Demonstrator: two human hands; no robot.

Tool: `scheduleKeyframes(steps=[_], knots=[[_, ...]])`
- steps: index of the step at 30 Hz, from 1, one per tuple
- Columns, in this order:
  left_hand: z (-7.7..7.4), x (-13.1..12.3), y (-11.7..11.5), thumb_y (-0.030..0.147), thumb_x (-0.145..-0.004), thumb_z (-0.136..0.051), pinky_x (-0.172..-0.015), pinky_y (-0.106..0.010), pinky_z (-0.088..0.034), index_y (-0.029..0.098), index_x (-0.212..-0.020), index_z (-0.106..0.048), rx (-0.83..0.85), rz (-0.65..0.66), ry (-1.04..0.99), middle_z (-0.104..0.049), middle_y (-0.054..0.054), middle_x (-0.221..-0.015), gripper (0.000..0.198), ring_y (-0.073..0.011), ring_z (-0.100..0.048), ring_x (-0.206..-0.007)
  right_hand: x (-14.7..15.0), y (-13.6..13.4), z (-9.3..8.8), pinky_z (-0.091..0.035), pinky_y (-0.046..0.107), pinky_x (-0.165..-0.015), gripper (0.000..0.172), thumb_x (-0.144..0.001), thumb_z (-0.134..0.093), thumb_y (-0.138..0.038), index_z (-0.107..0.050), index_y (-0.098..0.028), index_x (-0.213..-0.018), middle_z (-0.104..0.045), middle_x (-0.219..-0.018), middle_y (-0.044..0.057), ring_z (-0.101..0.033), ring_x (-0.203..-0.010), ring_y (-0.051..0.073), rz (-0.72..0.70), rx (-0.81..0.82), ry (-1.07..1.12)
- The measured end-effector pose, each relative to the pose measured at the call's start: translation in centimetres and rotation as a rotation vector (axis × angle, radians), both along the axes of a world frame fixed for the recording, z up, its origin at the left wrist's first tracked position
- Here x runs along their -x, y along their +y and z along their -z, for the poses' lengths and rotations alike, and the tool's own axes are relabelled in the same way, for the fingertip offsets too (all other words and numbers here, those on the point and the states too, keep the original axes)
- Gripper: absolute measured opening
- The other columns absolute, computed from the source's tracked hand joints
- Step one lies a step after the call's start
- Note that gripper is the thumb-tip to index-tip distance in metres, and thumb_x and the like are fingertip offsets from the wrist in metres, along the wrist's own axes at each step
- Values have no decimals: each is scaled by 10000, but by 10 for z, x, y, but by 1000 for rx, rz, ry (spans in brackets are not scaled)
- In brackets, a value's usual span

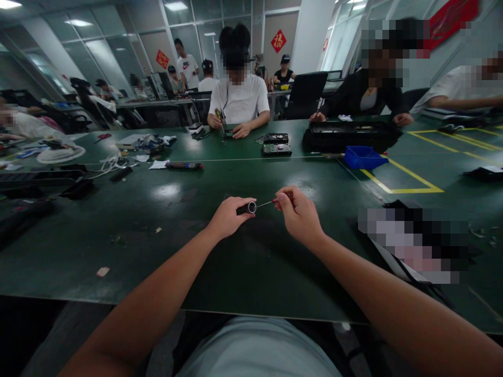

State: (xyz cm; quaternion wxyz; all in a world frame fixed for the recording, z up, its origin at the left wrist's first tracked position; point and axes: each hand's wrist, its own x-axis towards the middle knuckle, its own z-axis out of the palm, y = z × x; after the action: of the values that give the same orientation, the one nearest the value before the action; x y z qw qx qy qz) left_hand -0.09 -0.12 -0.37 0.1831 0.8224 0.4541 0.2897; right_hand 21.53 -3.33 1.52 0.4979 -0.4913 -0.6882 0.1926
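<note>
My left hand (226, 217) is closed around a short black cylinder (243, 209) with a silver-rimmed round end that faces right. A thin screwdriver (265, 203) with a reddish handle is pinched in the fingers of my right hand (302, 215). Its metal shaft points left, and the tip reaches the cylinder's round end; whether it goes inside I cannot tell. Both hands are over the middle of the dark green table (251, 267), near my body. My fingers hide most of the screwdriver handle and part of the cylinder.
Across the table a person (239, 97) works on a small part. Between us lie hard drives (276, 150), a blue bin (363, 157), a long black casing (349, 137) and an electric screwdriver-like tool (184, 165). Cables (110, 165) lie left; a dark flat item (387, 207) lies right.
</note>
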Motion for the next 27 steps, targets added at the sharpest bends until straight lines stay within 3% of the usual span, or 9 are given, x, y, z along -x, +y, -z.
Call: scheduleKeyframes(steps=[5, 13, 27], knots=[[2, 1, 1, 293, -854, -729, -941, -414, -453, 257, -1250, -670, -19, 13, -7, -722, -43, -1138, 403, -231, -616, -1024, -3, -3, -6, -462, 329, -668, 170, -997, -452, -357, -559, -240, -937, -674, -765, 22, -640, -700, 185, 66, -59, 18], [5, 1, 2, 309, -845, -735, -941, -422, -458, 256, -1243, -675, 1, 23, 0, -719, -53, -1154, 406, -240, -614, -1039, -2, -3, -4, -457, 329, -659, 182, -995, -444, -370, -563, -243, -941, -691, -794, 34, -654, -719, 196, -12, -63, -49], [8, 2, 3, 318, -849, -725, -944, -437, -449, 260, -1267, -667, 24, 31, 47, -716, -60, -1156, 426, -249, -609, -1039, -4, -1, -10, -403, 326, -627, 180, -980, -452, -345, -561, -236, -885, -659, -730, 24, -618, -646, 190, 41, -75, -141]])
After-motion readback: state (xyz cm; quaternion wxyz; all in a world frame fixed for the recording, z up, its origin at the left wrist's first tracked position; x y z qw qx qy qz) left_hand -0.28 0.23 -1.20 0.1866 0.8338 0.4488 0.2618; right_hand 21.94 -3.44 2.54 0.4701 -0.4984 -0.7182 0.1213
